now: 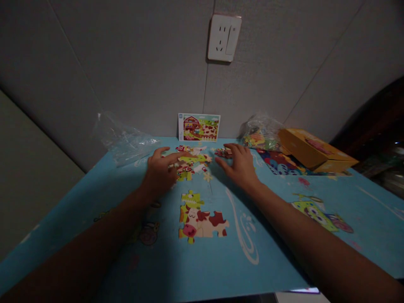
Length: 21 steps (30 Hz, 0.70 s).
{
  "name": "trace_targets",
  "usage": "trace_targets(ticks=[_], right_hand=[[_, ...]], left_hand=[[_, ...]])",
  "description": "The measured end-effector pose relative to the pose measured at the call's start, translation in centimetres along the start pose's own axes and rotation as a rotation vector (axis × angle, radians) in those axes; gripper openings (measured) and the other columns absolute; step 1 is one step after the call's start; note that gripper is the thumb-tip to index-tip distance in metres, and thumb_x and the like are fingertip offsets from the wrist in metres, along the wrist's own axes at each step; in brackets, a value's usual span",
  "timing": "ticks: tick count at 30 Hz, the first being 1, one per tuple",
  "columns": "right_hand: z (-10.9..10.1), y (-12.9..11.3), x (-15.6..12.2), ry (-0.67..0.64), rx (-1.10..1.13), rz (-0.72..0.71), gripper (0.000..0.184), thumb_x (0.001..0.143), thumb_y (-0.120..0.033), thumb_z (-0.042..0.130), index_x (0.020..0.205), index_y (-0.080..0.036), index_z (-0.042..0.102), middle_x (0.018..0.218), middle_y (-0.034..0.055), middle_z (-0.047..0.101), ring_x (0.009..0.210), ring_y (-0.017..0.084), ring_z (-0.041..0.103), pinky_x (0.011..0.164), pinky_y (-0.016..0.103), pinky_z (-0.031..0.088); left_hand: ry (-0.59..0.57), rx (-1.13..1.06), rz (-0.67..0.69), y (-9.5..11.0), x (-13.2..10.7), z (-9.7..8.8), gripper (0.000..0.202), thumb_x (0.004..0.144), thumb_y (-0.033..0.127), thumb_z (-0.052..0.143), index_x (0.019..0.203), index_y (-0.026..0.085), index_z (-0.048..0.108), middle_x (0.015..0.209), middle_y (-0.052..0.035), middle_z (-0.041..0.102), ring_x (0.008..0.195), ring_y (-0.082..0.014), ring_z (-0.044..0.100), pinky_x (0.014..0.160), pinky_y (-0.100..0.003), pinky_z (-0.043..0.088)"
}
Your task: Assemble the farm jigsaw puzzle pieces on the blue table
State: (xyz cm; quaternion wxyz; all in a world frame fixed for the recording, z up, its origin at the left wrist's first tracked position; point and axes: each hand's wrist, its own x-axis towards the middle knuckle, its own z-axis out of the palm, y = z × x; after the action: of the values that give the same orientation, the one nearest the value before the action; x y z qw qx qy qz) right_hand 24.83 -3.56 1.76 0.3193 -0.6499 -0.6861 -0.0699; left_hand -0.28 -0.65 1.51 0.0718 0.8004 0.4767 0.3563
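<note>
Forearms (pixel 303 223) lie nearest, puzzle pieces (pixel 200 159) apparently partly under the left hand (pixel 160 169).

Dim light, grey wall (pixel 142 63) with thin seams carries white socket-and-switch plate (pixel 224 38), blue cartoon-print bench (pixel 202 269) stands against it, pale flat surface (pixel 28 176) at left edge, dark blurry clutter (pixel 388 168) far right.

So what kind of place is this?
Probably a room in someone's home. There's a table covered in a blue cartoon cloth pushed against a plain wall, a wall socket above it, and a partly joined cow puzzle laid out.
</note>
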Motion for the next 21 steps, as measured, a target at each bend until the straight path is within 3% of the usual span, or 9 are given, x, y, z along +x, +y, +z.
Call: trace_targets(ticks=[3, 6, 12, 18, 21], right_hand=[[0.4, 1.9, 0.6, -0.096, -0.2, 0.219, 0.051, 0.087, -0.046, 0.058, 0.127, -0.016, 0.059, 0.131, 0.0179, 0.054, 0.12, 0.039, 0.045, 0.096, 0.052, 0.037], [0.6, 2.8, 0.8, -0.193, -0.29, 0.321, 0.05, 0.087, -0.049, 0.055, 0.126, -0.018, 0.061, 0.131, 0.0191, 0.053, 0.12, 0.04, 0.045, 0.093, 0.055, 0.038], [1.2, 3.3, 1.2, -0.235, -0.259, 0.322, 0.048, 0.088, -0.052, 0.053, 0.124, -0.022, 0.062, 0.131, 0.0166, 0.055, 0.123, 0.04, 0.046, 0.095, 0.056, 0.037], [1.1, 3.4, 1.6, -0.263, -0.199, 0.286, 0.036, 0.087, -0.048, 0.057, 0.109, -0.02, 0.065, 0.113, 0.0112, 0.067, 0.109, 0.031, 0.057, 0.091, 0.048, 0.039], [0.8, 3.0, 1.7, -0.273, -0.235, 0.249, 0.028, 0.086, -0.043, 0.059, 0.099, -0.019, 0.066, 0.103, 0.0101, 0.07, 0.101, 0.029, 0.06, 0.088, 0.045, 0.039]], left_hand=[[-0.01, 0.053, -0.08, -0.5, 0.1, 0.0, 0.059, 0.068, 0.004, 0.053, 0.115, 0.035, 0.071, 0.11, -0.0037, 0.069, 0.124, -0.0367, 0.047, 0.101, -0.063, 0.035], [-0.038, 0.087, -0.133, -1.1, 0.0, 0.4, 0.056, 0.066, 0.007, 0.058, 0.113, 0.034, 0.072, 0.111, -0.0061, 0.07, 0.123, -0.0427, 0.045, 0.096, -0.07, 0.032], [-0.04, 0.174, -0.179, -2.3, -0.1, 1.2, 0.045, 0.063, 0.01, 0.067, 0.102, 0.031, 0.076, 0.137, -0.0128, 0.052, 0.126, -0.0494, 0.037, 0.091, -0.073, 0.034], [-0.068, 0.179, -0.144, -2.0, -0.3, 1.2, 0.054, 0.064, 0.008, 0.062, 0.113, 0.027, 0.073, 0.145, -0.0126, 0.048, 0.128, -0.0479, 0.036, 0.095, -0.069, 0.036], [-0.117, 0.144, -0.049, -1.4, -0.2, 1.0, 0.065, 0.061, 0.004, 0.056, 0.122, 0.025, 0.067, 0.143, -0.0093, 0.052, 0.131, -0.041, 0.037, 0.102, -0.064, 0.032]])
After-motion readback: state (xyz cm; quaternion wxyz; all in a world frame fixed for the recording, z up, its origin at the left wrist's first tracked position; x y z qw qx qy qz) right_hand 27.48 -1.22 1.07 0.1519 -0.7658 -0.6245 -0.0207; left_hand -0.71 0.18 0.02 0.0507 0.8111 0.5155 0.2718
